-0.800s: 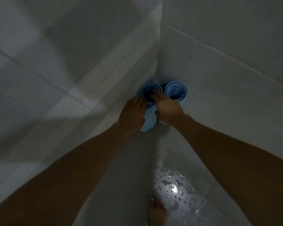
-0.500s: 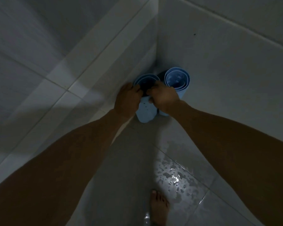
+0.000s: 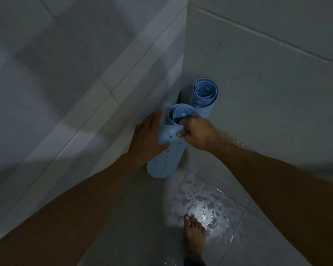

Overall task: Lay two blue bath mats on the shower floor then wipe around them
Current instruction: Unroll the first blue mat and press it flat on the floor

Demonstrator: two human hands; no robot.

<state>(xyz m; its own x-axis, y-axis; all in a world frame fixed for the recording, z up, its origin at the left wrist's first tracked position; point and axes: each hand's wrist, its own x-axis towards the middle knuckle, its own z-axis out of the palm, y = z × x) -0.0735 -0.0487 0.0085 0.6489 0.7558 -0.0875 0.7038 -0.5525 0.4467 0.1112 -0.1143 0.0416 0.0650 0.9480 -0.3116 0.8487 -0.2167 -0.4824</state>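
Note:
Two rolled light-blue bath mats are in the shower corner. The near rolled mat (image 3: 166,160), dotted with small holes, is tilted away from the corner with its lower end toward me. My right hand (image 3: 197,132) pinches its upper rim, thumb outside and fingers inside the roll. My left hand (image 3: 148,139) lies flat against its left side, fingers spread. The far rolled mat (image 3: 204,97) stands upright against the right wall, untouched.
Grey tiled walls meet in the corner (image 3: 183,70) behind the mats. The floor tiles hold a wet, shiny patch (image 3: 202,206). A bare foot (image 3: 193,235) stands at the patch's near edge.
The near mat has been pulled out of the corner and tipped toward me, now apart from the far mat. My right hand closed on its rim; my left hand moved onto its side.

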